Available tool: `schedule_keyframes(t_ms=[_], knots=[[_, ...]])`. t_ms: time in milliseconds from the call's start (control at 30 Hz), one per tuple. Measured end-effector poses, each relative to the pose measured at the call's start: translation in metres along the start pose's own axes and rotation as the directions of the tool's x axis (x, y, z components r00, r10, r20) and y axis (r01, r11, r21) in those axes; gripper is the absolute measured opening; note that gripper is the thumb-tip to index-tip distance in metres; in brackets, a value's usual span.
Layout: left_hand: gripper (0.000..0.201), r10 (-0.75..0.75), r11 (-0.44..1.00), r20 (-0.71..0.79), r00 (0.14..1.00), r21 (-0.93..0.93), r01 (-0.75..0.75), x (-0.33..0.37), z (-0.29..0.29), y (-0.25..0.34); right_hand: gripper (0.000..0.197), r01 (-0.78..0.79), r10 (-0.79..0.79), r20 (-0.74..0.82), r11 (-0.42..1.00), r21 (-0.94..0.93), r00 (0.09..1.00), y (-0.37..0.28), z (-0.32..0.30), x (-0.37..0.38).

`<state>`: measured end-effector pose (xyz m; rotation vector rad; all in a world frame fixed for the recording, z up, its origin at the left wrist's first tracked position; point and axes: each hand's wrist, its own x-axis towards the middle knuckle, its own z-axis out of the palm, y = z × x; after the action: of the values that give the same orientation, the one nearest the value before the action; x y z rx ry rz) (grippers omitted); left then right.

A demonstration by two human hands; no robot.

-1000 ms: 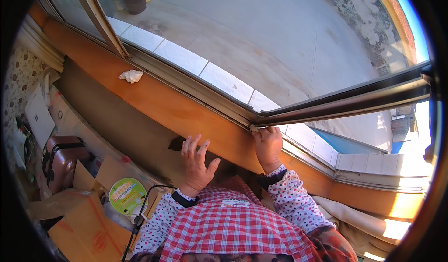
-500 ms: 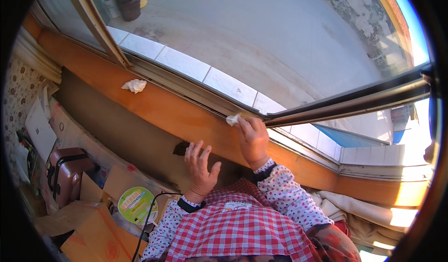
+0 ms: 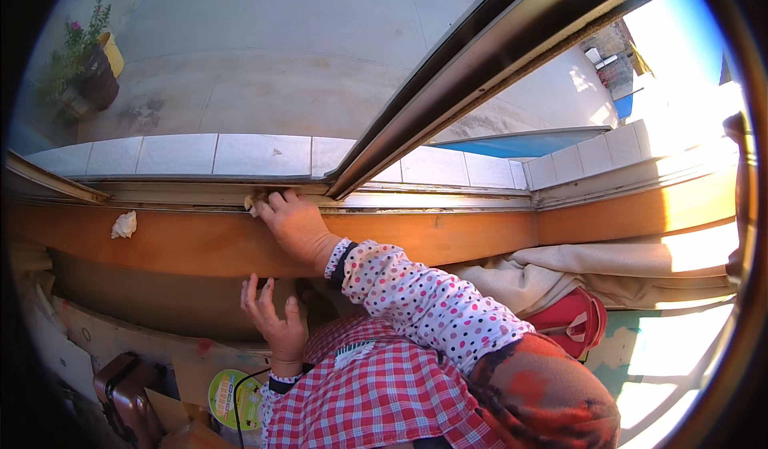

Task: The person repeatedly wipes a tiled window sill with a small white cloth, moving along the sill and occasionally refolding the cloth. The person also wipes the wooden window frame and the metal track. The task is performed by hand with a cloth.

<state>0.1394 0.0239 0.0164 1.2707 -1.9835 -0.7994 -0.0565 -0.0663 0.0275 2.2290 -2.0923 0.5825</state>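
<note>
My right hand [image 3: 294, 226] pinches a crumpled wad of tissue [image 3: 251, 205] against the lower window track [image 3: 176, 194], just left of the sliding window's frame [image 3: 472, 81]. Little of the wad shows past my fingertips; its visible bit looks yellowish. Below the wooden sill [image 3: 384, 237], my left hand [image 3: 276, 325] hovers with fingers apart and nothing in it. A second crumpled white tissue [image 3: 124, 225] lies on the sill further left, away from both hands.
A dark suitcase [image 3: 132, 393] and a round green label [image 3: 234, 398] are at lower left, with a black cable beside my left wrist. To the right lie a beige curtain [image 3: 552, 269] and a red bag [image 3: 572, 325]. Potted plants [image 3: 96, 81] stand beyond the glass.
My view has turned, so the sill now runs nearly level. My right hand has brought the tissue down onto the track and its fingers now hide most of it. My left hand stays open.
</note>
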Motion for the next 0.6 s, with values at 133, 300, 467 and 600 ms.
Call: schedule_keyframes(t_ms=[133, 300, 467, 600], knots=[[0.044, 0.053, 0.999, 0.029, 0.998, 0.0, -0.054, 0.002, 0.013, 0.012, 0.045, -0.006, 0.009, 0.028, 0.995, -0.102, 1.0, 0.03, -0.024, -0.036], [0.046, 0.051, 0.999, 0.058, 0.997, 0.005, -0.051, 0.004, 0.033, 0.035, 0.043, 0.01, 0.013, 0.097, 0.972, -0.235, 0.995, 0.053, -0.039, -0.064], [0.055, 0.168, 0.973, -0.073, 0.983, 0.174, -0.154, 0.012, 0.043, 0.056, 0.038, 0.152, -0.124, 0.118, 0.951, -0.268, 0.985, 0.084, -0.049, -0.083], [0.06, 0.192, 0.972, -0.099, 0.976, 0.16, -0.175, 0.022, 0.043, 0.07, 0.029, 0.164, -0.136, 0.117, 0.95, -0.266, 0.984, 0.119, -0.07, -0.108]])
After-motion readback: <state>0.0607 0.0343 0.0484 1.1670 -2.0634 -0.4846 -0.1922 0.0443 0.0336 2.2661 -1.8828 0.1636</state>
